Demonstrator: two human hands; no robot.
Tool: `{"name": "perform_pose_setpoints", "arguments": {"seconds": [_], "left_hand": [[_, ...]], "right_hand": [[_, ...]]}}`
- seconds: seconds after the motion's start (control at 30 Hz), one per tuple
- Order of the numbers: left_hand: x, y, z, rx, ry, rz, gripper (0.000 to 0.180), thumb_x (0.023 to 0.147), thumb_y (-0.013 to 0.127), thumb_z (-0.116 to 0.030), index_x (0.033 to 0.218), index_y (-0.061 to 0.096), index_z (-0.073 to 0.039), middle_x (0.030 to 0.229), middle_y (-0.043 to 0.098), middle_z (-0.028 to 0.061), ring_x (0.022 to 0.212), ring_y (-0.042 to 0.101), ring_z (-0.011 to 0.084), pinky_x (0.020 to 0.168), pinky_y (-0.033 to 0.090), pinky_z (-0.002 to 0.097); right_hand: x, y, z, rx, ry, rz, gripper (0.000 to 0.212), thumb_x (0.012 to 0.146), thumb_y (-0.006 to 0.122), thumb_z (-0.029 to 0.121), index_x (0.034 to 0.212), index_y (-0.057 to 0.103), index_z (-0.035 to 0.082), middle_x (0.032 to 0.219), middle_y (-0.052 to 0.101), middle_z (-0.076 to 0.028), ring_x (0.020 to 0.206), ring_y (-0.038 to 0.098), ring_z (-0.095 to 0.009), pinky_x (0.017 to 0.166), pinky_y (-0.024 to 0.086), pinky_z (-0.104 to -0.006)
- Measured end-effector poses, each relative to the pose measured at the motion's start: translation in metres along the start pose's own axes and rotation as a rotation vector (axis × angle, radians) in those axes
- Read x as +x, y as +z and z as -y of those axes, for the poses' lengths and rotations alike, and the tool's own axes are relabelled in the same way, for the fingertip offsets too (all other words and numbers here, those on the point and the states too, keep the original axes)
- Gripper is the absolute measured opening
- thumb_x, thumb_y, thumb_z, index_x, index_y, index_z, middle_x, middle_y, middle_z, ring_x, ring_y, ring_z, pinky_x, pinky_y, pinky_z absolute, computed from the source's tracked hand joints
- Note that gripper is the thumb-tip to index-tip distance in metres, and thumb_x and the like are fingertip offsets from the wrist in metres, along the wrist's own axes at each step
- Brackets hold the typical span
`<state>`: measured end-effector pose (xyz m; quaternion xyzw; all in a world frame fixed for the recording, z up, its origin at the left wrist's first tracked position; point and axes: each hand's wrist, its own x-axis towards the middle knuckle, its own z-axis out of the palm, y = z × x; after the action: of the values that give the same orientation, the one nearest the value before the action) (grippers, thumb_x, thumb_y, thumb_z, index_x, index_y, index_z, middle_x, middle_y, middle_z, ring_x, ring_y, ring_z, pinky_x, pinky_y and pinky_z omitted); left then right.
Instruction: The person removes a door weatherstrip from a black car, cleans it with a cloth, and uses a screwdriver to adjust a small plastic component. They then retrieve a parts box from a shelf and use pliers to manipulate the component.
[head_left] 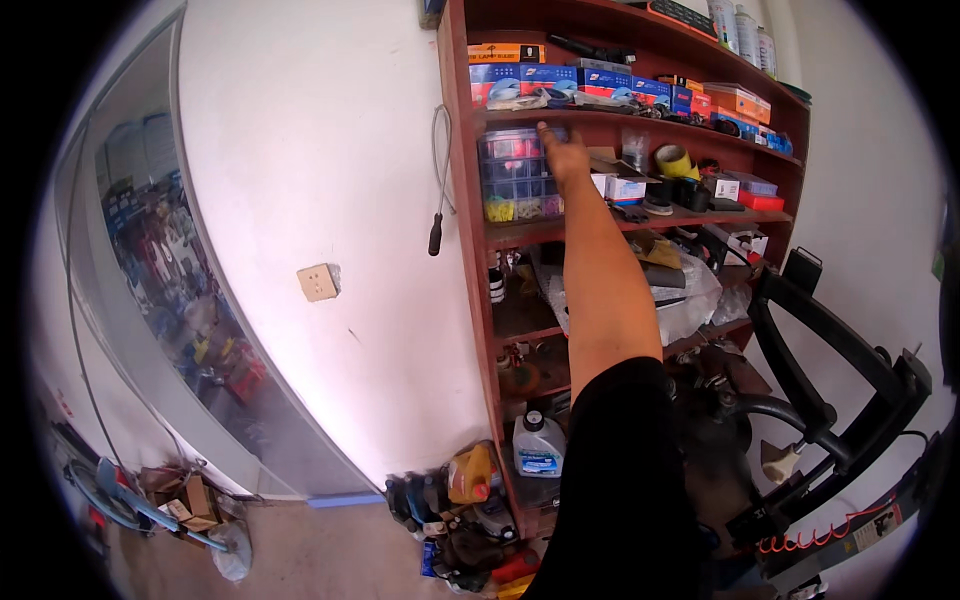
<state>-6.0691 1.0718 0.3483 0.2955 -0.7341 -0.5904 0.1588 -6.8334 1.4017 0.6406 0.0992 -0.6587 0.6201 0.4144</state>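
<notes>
My right arm, in a black short sleeve, reaches up to a wall shelf. At its end my right hand [566, 158] is at the upper right corner of a clear plastic compartment box [514, 170]. The thumb points up along the box's front, apart from the other fingers, which are partly hidden. It seems to touch the box, though how firmly I cannot tell. Yellow, pink and other small pieces show through the box's stacked compartments. Just right of the hand stands a small white and blue carton [626, 190]. My left hand is out of view.
The red-brown shelf unit [478, 300] holds blue cartons [547, 78], yellow tape rolls [674, 160] and a grey bottle [538, 445]. A black machine arm [830, 350] stands at right. Bottles, including a yellow jug [468, 474], crowd the floor. A glass door [190, 270] is at left.
</notes>
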Motion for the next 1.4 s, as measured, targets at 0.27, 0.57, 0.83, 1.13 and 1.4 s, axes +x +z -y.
{"name": "perform_pose_setpoints", "arguments": {"seconds": [0.27,0.57,0.83,1.13,1.4], "left_hand": [[0.018,0.028,-0.029,0.037,0.039,-0.046,0.039,0.103,0.047,-0.043,0.102,0.056,-0.005,0.057,0.045,-0.0026,0.046,0.037,0.0065,0.043,0.029,0.0231],[0.039,0.049,-0.039,-0.003,0.062,0.064,0.039,0.103,0.049,-0.041,0.106,0.057,-0.003,0.065,0.051,-0.0001,0.051,0.041,0.0069,0.048,0.032,0.0227],[0.031,0.051,-0.036,0.036,0.160,0.005,0.041,0.104,0.047,-0.040,0.110,0.057,-0.001,0.070,0.054,0.0009,0.061,0.047,0.0086,0.055,0.038,0.0250],[0.082,0.081,-0.037,-0.030,-0.008,0.235,0.041,0.104,0.048,-0.039,0.115,0.056,-0.001,0.085,0.060,0.0090,0.067,0.059,0.0136,0.062,0.050,0.0277],[0.100,0.117,-0.051,-0.047,0.077,0.359,0.023,0.105,0.045,-0.021,0.112,0.053,0.000,0.100,0.062,0.0105,0.071,0.066,0.0196,0.065,0.057,0.0324]], "right_hand": [[-0.010,-0.011,0.004,0.151,-0.047,0.141,0.067,0.081,0.079,0.043,0.129,0.061,-0.002,0.122,0.066,-0.022,0.111,0.065,-0.031,0.096,0.049,-0.0376],[0.003,-0.058,0.021,-0.208,-0.157,0.437,0.077,0.079,0.083,0.041,0.141,0.052,0.008,0.132,0.061,-0.023,0.116,0.063,-0.032,0.097,0.049,-0.0394],[0.019,-0.068,0.010,0.151,-0.142,0.347,0.043,0.091,0.073,0.022,0.130,0.062,0.007,0.098,0.070,-0.005,0.070,0.058,-0.010,0.057,0.050,-0.0275],[-0.033,-0.121,0.020,0.138,-0.235,0.303,0.041,0.096,0.068,0.022,0.133,0.060,0.007,0.116,0.066,-0.012,0.104,0.060,-0.017,0.091,0.048,-0.0300],[-0.046,-0.126,0.033,0.084,-0.214,0.331,0.054,0.098,0.065,0.032,0.141,0.050,0.002,0.130,0.060,-0.016,0.118,0.056,-0.020,0.101,0.044,-0.0320]]}}
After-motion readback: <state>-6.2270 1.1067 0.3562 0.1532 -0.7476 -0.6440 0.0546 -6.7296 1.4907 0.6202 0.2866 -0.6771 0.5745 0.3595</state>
